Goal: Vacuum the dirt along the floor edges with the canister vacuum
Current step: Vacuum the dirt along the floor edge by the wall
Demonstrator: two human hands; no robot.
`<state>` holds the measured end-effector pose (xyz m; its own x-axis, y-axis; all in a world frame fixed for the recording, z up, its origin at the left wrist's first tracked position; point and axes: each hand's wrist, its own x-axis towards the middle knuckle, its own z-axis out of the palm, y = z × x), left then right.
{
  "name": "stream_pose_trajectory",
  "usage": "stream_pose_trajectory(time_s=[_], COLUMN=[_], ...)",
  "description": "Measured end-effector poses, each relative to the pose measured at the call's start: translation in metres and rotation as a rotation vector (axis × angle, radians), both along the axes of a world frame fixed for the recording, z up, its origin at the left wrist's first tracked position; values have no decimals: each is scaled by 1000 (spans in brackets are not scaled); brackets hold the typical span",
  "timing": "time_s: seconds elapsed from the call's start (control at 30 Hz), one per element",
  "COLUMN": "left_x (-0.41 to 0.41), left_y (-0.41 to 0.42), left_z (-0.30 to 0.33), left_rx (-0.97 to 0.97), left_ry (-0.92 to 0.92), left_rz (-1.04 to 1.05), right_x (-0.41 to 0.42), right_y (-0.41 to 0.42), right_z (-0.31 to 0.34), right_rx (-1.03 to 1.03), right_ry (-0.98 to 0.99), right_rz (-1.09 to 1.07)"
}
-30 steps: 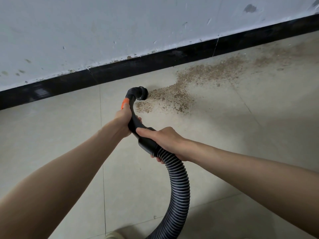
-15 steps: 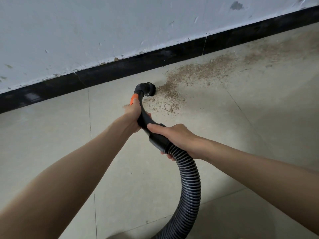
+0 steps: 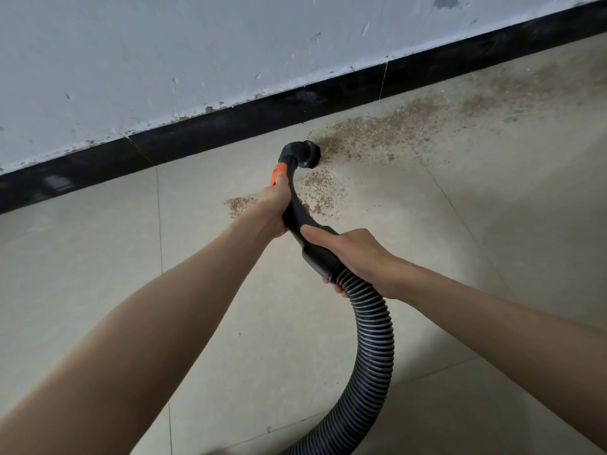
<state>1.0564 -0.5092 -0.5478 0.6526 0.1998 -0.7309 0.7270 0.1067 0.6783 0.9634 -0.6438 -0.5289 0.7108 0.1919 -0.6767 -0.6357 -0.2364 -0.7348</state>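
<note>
Black skirting board [image 3: 230,126] runs along the scuffed wall [image 3: 164,54]. Left hand [image 3: 274,208] has its fingers wrapped round the curved black vacuum handle [image 3: 295,211], just below the orange bit [image 3: 277,172]. The nozzle [image 3: 307,154] sits on the tiled floor [image 3: 82,274], right at the edge of the brown dirt [image 3: 377,133] near the skirting. Right hand [image 3: 354,254] grips the cuff where the ribbed hose [image 3: 374,349] starts.
</note>
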Motion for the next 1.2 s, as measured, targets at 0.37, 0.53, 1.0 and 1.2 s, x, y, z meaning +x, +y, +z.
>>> stream_pose_trajectory(time_s=[0.37, 0.53, 1.0, 1.2], left_x=[0, -24, -94, -102], left_y=[67, 106, 141, 123], left_z=[5, 7, 5, 7], left_rx=[81, 76, 5, -25], left_ry=[-7, 23, 48, 68], left_rz=[167, 264, 330, 256], right_x=[28, 23, -45, -61], right_y=[56, 84, 109, 92], right_z=[-1, 2, 4, 5], right_rx=[66, 88, 59, 47], right_ry=[8, 50, 34, 42], right_rz=[151, 288, 370, 323])
